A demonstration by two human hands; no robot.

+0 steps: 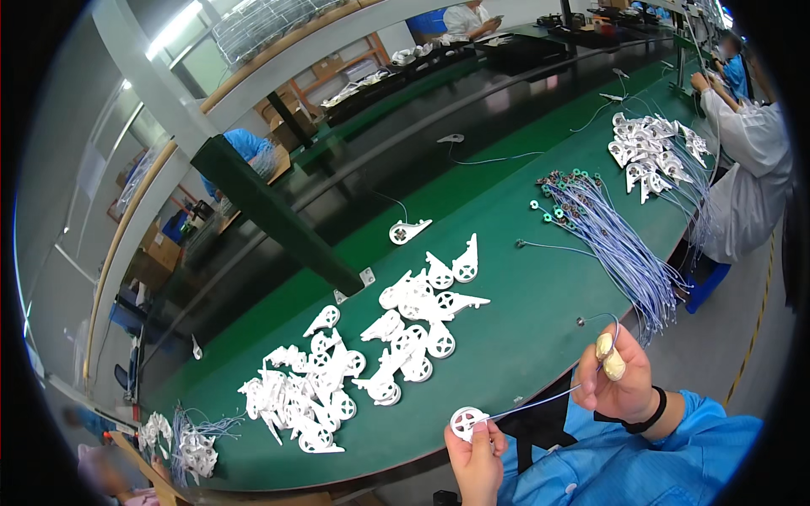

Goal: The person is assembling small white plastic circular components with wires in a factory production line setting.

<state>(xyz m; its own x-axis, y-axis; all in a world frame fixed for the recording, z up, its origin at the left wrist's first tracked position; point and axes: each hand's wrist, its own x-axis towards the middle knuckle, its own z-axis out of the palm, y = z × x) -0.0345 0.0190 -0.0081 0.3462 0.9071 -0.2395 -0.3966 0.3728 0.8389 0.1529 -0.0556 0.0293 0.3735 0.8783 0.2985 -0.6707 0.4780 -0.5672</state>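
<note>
Our left hand [476,460] has its fingers [498,439] closed on the round white part [463,420], thumb [480,433] against its face, at the near edge of the worktop [515,337]; our right hand [623,384] has its fingers bent round the bluish wire [540,402], which runs nearly straight between.

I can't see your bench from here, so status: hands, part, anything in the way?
Left hand pinching white part. Right hand holding blue wire, wire stretched between hands. Nothing seen blocking; wire bundle lies apart.
</note>
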